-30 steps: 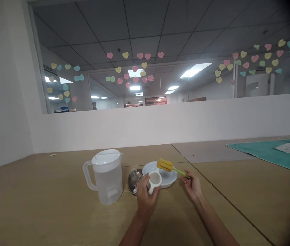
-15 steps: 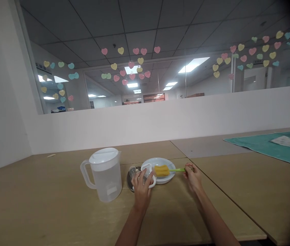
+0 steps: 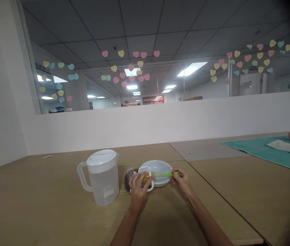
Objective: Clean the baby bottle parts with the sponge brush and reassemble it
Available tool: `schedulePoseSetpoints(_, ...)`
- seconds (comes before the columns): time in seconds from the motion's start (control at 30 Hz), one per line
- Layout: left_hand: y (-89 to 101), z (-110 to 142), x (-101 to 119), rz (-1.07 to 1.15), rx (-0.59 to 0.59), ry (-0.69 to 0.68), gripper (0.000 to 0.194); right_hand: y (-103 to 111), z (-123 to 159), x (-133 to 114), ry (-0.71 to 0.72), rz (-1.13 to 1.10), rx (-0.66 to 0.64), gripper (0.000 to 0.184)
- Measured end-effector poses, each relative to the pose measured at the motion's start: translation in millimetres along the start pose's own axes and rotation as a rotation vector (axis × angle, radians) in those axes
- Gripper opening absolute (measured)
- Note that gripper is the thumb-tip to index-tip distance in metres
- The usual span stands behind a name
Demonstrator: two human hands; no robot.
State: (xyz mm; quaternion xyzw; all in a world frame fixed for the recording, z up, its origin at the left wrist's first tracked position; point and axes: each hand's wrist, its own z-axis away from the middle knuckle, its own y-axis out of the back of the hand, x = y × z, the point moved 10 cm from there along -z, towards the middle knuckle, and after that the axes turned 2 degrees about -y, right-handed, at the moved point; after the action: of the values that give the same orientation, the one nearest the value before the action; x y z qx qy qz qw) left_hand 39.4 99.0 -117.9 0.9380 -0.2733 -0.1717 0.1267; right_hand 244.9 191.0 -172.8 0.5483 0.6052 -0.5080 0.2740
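There is a big window with paper hearts on it, and under it a wooden tabletop (image 3: pixel 58 205). The left hand (image 3: pixel 138 186) has its fingers wrapped around a clear bottle (image 3: pixel 146 177) with white handles. The bottle lies on its side in those fingers, and its mouth faces the right hand (image 3: pixel 180 178). The right fingers pinch the far end of a green brush (image 3: pixel 163 175), and its yellow sponge shows inside the bottle, right by the left fingers. A white bowl (image 3: pixel 157 164) sits just past the fingers, under the green stick. A metal dish (image 3: pixel 126 187) is just beyond the left fingers, on their left, with a clear cap (image 3: pixel 130 173) in it. A jug (image 3: pixel 105 186) stands further left of them. To do this well, I think the left fingers should hug the bottle so it can't spin, but not squash it. The right fingers should turn the stick and push it gently in and out, so the sponge rubs the sides and the bottom. It's best to hold the mouth over the bowl, so drips fall there. I can't tell if the bottle touches the bowl.
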Motion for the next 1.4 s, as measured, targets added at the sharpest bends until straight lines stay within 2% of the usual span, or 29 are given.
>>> schedulePoseSetpoints(0.07, -1.5, 0, 6, -0.017, 0.0, -0.042, 0.044, -2, 0, 6, -0.048, -0.035, -0.003, 0.02)
schedulePoseSetpoints(0.1, -1.5, 0, 6, -0.037, 0.009, -0.043, 0.043, 5, -1, 8, -0.064, -0.078, 0.056, 0.022)
schedulePoseSetpoints(0.23, -0.7, 1, -4, -0.123, 0.031, 0.049, 0.045, 56, -1, 15, -0.064, -0.224, 0.436, 0.024)
schedulePoseSetpoints(0.4, 2.6, 5, -28, -0.239, 0.007, 0.156, 0.05, 103, 7, 16, -0.015, -0.201, 0.746, 0.016)
schedulePoseSetpoints(0.57, -3.8, 7, -26, -0.25, 0.008, 0.083, 0.053, 115, 19, 14, 0.05, -0.077, 0.875, 0.017)
schedulePoseSetpoints(0.67, -4.8, 4, -20, -0.219, 0.003, 0.086, 0.053, 119, 25, 9, 0.09, 0.104, 0.924, 0.022)
schedulePoseSetpoints(0.73, -2.1, 4, -25, -0.173, -0.015, 0.176, 0.05, 119, 22, 6, 0.068, 0.311, 0.908, 0.025)
schedulePoseSetpoints(0.83, 9.4, 8, -38, -0.044, 0.05, 0.346, 0.042, 111, 8, 13, -0.024, 0.542, 0.763, 0.024)
schedulePoseSetpoints(0.97, 11.8, 20, -48, 0.245, 0.167, 0.458, 0.051, 90, -6, 29, -0.082, 0.602, 0.526, 0.016)
schedulePoseSetpoints(1.03, 6.3, 23, -42, 0.356, 0.172, 0.432, 0.055, 76, -10, 35, -0.091, 0.61, 0.417, 0.019)
schedulePoseSetpoints(1.17, -3.1, 20, -4, 0.495, 0.108, 0.205, 0.061, 51, -11, 38, -0.064, 0.663, 0.259, 0.024)
schedulePoseSetpoints(1.3, -14.7, 18, 26, 0.573, -0.018, 0.056, 0.068, 37, -5, 27, 0.014, 0.864, 0.237, 0.028)
schedulePoseSetpoints(1.4, -27.3, 18, 26, 0.62, -0.144, 0.107, 0.07, 36, -1, 25, -0.037, 1.028, 0.26, 0.031)
